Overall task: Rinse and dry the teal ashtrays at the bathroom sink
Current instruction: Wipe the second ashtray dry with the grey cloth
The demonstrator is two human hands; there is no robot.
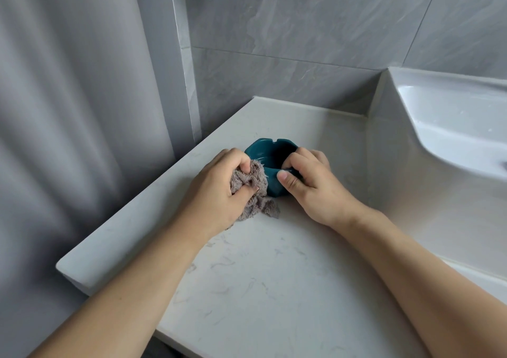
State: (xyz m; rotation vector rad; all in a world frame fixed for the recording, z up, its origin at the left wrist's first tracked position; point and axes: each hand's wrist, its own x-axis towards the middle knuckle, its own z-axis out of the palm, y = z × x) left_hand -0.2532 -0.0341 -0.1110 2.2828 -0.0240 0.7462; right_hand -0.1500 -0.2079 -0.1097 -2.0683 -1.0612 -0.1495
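Note:
A teal ashtray (270, 154) with notched rim stands upright on the pale marble counter (274, 261), near its back left corner. My right hand (310, 182) grips the ashtray's right side, thumb on the front wall and fingers over the rim. My left hand (219, 190) clutches a bunched grey-brown cloth (253, 190) that presses against the ashtray's left front side and trails down onto the counter. Only one ashtray is in sight.
A white sink basin (450, 127) rises at the right, its wall bordering the counter. Grey tiled wall stands behind, a grey curtain (74, 110) hangs at the left past the counter's edge. White cords hang at the top.

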